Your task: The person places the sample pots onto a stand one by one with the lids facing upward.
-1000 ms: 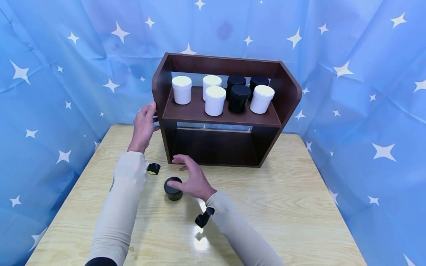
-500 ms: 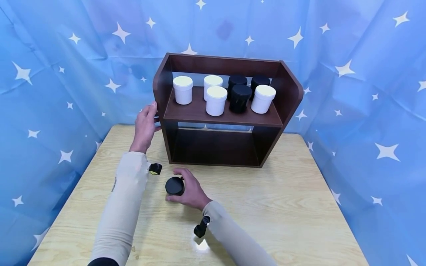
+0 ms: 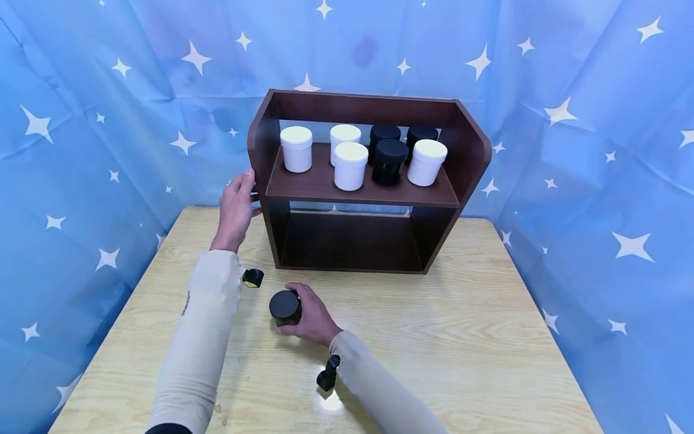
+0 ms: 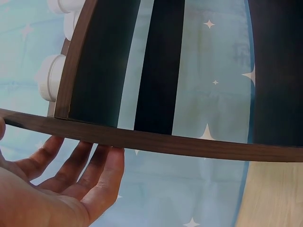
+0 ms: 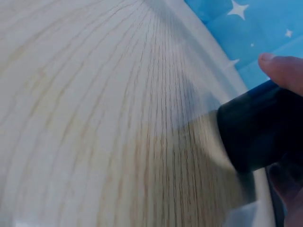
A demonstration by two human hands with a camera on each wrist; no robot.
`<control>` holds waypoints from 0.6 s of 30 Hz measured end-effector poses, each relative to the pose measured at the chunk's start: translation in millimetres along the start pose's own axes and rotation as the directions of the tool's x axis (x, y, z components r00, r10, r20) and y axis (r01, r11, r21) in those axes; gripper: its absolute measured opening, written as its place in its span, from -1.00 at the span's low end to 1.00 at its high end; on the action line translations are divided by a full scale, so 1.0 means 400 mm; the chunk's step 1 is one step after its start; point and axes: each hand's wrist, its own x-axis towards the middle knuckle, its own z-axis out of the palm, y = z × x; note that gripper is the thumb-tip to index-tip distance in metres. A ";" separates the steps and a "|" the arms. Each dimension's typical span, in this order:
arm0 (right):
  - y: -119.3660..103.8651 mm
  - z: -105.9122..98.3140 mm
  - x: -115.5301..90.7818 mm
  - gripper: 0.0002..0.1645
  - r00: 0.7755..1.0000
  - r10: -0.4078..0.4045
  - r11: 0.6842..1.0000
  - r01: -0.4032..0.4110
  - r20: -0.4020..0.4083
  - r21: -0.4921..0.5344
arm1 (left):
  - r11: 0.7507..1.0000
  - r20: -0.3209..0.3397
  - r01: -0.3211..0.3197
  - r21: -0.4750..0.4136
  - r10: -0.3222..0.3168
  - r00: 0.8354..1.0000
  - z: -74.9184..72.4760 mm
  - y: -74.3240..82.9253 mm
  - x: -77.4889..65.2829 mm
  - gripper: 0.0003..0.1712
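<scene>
A black lidded jar (image 3: 285, 306) is gripped at its side by my right hand (image 3: 311, 316), low over the table in front of the shelf. In the right wrist view the dark jar (image 5: 253, 130) sits between thumb and fingers, close over the wood. My left hand (image 3: 235, 205) touches the outer face of the dark brown shelf's (image 3: 360, 196) left side panel. Seen from the left wrist, its fingertips (image 4: 113, 158) rest against the panel (image 4: 156, 142).
On the upper board stand several white jars (image 3: 349, 169) and black jars (image 3: 389, 163). The lower compartment (image 3: 349, 241) faces me. Beneath it all is a light wooden table (image 3: 461, 337), with a blue star-patterned curtain (image 3: 591, 169) behind and at the sides.
My right hand has come down around the black jar and taken hold of it. More of the jar's side shows beneath its lid now. The left hand has stayed at the shelf.
</scene>
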 end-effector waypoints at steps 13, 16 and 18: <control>0.021 0.021 -0.005 -0.10 1.000 0.018 1.000 -0.018 -0.017 0.006 | 1.000 0.010 0.014 0.005 -0.014 1.000 -0.002 -0.001 -0.003 -0.20; 0.020 0.019 -0.005 -0.12 1.000 0.015 1.000 -0.015 -0.017 0.017 | 1.000 0.008 0.012 0.010 -0.013 1.000 -0.001 -0.001 -0.001 -0.19; 0.019 0.018 -0.005 -0.13 1.000 0.009 1.000 -0.009 -0.012 0.020 | 1.000 0.007 0.012 0.009 -0.012 1.000 -0.001 -0.001 0.000 -0.19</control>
